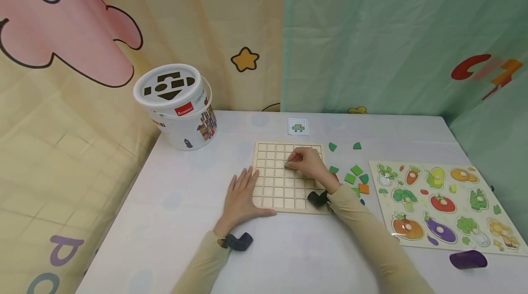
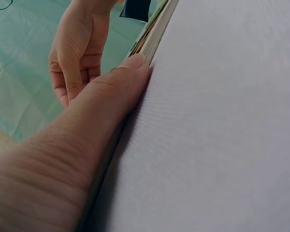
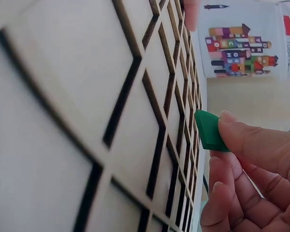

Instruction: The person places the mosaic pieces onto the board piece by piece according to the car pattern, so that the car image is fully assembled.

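Observation:
A wooden grid board (image 1: 268, 188) with square cells lies flat on the table. My right hand (image 1: 307, 163) is over its upper part and pinches a green tile (image 3: 211, 130) between thumb and fingertips. In the right wrist view that tile has a curved edge and is close to the grid; whether it touches is unclear. My left hand (image 1: 242, 198) rests along the board's left edge, fingers straight and spread. In the left wrist view its thumb (image 2: 111, 87) lies against the board's side. Part of the grid is hidden under my right hand and forearm.
Right of the board lie green tiles (image 1: 350, 178) and an orange tile (image 1: 364, 188). A picture card (image 1: 298, 127) lies behind it. Further right are a vegetable puzzle board (image 1: 418, 202) and a purple object (image 1: 468, 259). A white lidded bucket (image 1: 177, 124) stands at the back left.

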Tool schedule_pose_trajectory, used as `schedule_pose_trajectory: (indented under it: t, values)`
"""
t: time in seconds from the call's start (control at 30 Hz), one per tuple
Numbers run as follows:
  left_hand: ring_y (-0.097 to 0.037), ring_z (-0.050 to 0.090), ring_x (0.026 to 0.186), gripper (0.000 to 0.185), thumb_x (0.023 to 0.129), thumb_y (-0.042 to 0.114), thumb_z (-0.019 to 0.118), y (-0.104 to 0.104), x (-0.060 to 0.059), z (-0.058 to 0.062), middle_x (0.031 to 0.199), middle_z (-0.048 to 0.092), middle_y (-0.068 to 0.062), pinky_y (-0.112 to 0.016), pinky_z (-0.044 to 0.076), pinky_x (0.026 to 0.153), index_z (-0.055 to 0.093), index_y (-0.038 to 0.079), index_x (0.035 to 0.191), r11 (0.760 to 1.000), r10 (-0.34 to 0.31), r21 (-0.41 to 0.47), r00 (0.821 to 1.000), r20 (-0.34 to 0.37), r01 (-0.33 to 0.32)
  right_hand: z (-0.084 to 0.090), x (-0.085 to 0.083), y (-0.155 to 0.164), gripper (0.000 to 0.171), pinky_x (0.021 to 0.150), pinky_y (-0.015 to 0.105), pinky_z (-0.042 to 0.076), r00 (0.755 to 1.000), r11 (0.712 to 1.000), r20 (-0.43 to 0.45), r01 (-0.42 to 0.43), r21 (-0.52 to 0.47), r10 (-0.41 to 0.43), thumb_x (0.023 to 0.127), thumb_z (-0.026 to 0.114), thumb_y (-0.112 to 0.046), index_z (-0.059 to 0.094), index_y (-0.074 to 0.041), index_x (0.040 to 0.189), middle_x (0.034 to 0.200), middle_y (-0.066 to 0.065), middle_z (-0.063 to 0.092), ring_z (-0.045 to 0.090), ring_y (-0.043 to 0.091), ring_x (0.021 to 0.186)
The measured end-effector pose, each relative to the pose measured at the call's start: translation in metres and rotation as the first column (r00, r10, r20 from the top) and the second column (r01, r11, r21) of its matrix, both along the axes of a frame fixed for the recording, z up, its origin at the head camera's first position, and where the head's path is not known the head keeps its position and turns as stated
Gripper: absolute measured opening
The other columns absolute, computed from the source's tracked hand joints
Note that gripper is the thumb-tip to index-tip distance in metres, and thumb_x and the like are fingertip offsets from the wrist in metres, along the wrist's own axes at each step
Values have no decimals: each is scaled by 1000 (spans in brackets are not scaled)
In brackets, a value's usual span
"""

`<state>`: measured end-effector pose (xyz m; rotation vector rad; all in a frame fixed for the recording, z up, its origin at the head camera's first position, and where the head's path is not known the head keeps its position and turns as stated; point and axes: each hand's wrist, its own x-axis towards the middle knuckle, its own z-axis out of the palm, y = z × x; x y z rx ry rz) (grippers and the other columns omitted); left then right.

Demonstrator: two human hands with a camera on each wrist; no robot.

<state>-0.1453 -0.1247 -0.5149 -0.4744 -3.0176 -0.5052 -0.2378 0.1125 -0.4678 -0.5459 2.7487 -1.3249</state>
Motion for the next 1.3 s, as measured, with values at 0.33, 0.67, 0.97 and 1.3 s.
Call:
schedule_pose_trajectory:
  t: [0.33,0.67,0.97,1.3]
  values:
    - [-24,6,143,127,57,85,61,0,0,-1,156,15,-11,-44,2,114,20,10,152,1000,-3,-1,1000,-9,3,-3,-10,-16,15,60,30,47,1000,999,-16,15,51,-14,77,81,-19,68,-11,76,70,-4,63,57,13,65]
    - [-26,8,143,126,58,83,62,0,1,-1,156,16,-12,-44,3,114,22,8,151,1000,-11,7,1000,-28,11,-2,-14,-20,20,56,29,43,998,990,53,24,138,-32,76,81,-29,67,-16,74,69,-6,61,54,13,63]
    - [-26,8,143,126,58,83,63,-1,0,-1,156,16,-12,-45,4,114,22,8,151,1000,-12,15,999,-35,12,3,-20,-19,16,59,29,42,996,984,94,-6,180,-11,78,79,-29,70,-16,78,73,-6,65,55,15,66]
    - [-26,7,143,125,59,84,60,0,2,0,156,15,-12,-46,3,114,21,9,152,1000,-16,-1,1000,-19,16,4,-18,-16,17,55,28,43,994,967,113,-21,253,-8,79,78,-33,76,-19,89,81,-5,66,55,13,68]
